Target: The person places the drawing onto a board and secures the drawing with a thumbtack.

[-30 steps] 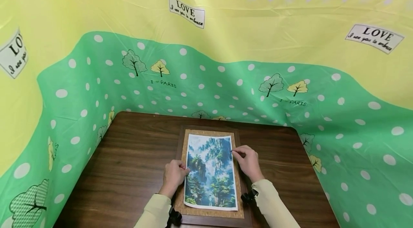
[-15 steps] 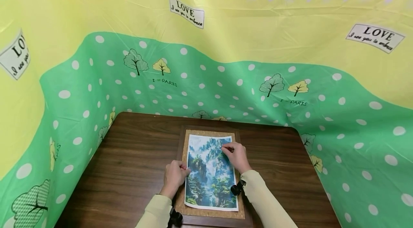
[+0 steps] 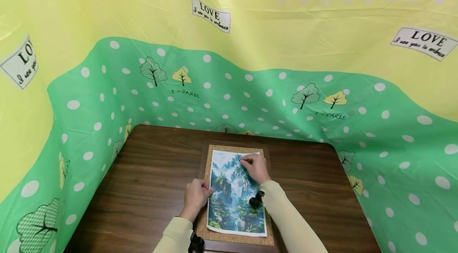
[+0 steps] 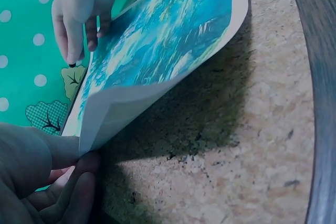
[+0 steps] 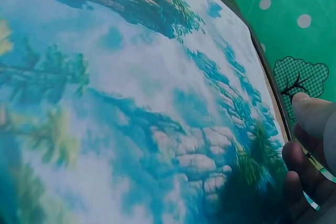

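A landscape print (image 3: 229, 205) of blue-green mountains lies over a framed cork board (image 3: 243, 238). With thumb and fingers, my left hand (image 3: 196, 197) pinches the print's left edge. The left wrist view shows that edge of the print (image 4: 121, 103) curling up off the cork (image 4: 262, 114). Above the upper part of the print, my right hand (image 3: 257, 168) pinches a small black thing (image 4: 72, 65) at its fingertips; it is too small to name surely. In the right wrist view, the fingers (image 5: 312, 116) are near the print's far edge.
The board lies on a dark wood-grain table (image 3: 150, 177), with tabletop on both sides of it. A green and yellow printed curtain (image 3: 207, 98) hangs around the table's back and sides. Black wrist cameras (image 3: 256, 200) sit on both sleeves.
My right hand has moved left and slightly up, from the print's right edge to over its upper part, carrying the small black thing. The left hand stays at the left edge.
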A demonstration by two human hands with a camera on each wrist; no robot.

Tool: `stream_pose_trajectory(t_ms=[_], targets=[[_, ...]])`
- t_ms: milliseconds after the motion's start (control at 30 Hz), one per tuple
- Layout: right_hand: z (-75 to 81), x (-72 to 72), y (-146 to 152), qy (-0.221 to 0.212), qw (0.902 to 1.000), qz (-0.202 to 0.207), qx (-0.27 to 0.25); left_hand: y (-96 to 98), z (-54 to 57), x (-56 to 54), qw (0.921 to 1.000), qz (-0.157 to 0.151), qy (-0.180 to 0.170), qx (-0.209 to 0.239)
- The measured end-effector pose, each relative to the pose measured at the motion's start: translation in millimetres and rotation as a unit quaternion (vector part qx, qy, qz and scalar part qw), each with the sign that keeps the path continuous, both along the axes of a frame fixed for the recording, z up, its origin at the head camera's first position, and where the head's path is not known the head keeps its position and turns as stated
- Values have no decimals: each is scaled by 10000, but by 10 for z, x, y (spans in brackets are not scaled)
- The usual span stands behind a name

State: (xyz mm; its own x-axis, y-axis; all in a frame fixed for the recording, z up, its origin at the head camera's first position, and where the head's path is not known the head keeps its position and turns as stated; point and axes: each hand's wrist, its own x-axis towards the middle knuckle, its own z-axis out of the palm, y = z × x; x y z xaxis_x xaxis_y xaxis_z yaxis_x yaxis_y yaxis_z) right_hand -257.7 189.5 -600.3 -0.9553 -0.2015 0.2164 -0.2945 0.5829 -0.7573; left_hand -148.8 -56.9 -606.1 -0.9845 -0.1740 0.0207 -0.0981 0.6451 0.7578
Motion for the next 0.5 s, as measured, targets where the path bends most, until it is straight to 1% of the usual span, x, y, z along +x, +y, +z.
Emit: stream_pose_trajectory(t_ms=[100,200,333,500], targets=[[-26,-39,-30,-59,10000,40,-45,8,3,12,10000,4,-16,54],[-62,-66,-59,-233,9997,13,-20,11,-5,29,9999,21,-58,90],[-99,-97,-91,-394,9991,-158,69,12,-21,44,9999,26,-81,117],[-92,-158,-117,-437,9985,-308,122,8,-20,38,9999,22,15,138]])
